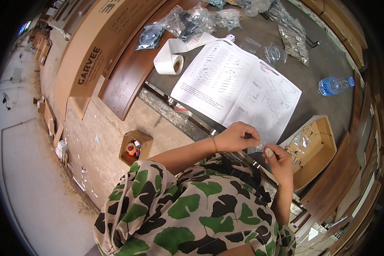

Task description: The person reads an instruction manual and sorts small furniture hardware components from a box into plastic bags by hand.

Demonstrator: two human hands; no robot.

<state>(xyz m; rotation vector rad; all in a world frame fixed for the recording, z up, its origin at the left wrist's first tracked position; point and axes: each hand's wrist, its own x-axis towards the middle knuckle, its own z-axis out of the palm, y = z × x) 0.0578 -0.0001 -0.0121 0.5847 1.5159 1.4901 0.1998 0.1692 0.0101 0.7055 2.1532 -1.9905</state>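
Note:
My left hand (238, 137) hovers over the near edge of the instruction sheet (213, 72), thumb and fingertips pinched together. Whatever lies in that pinch is too small to make out. Just to its right, my right hand (280, 165) grips a small clear zip bag (256, 148) with a reddish seal strip, which hangs between the two hands. The bag's contents are hard to tell. Close beside my right hand stands an open cardboard box (318, 164) holding small dark hardware pieces and clear plastic bags. The sheet lies unfolded, showing printed part lists and assembly drawings.
A label roll (170, 64) and several hardware bags (196, 21) lie at the table's far side. A water bottle (335, 85) rests on the right. Brown boards (126, 91) and a large carton (83, 64) stand left. A small box (134, 147) with tape sits below the table edge.

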